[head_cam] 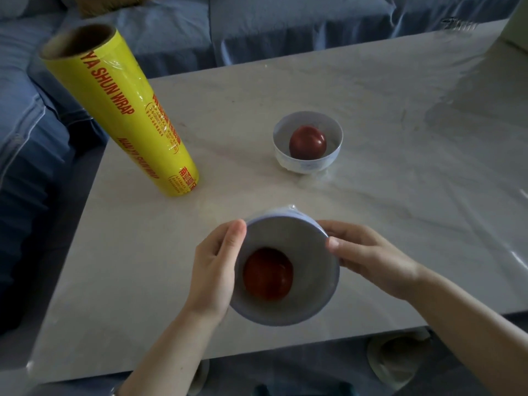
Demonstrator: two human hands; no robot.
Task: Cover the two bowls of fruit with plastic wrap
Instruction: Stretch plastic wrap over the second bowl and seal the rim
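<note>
Left hand and right hand clamp curled fingers on the tilted near bowl.

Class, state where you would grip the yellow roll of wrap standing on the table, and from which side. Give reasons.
Grip the roll round its middle, coming from its right over bare table. It stands on end, so its round wall suits a wrapping grip; the sofa lies close on its left.

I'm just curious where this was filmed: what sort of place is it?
Likely a home living room: a blue sofa borders a pale table, slippers seem to lie on the floor, and the left hand and right hand hold a bowl of fruit.
</note>
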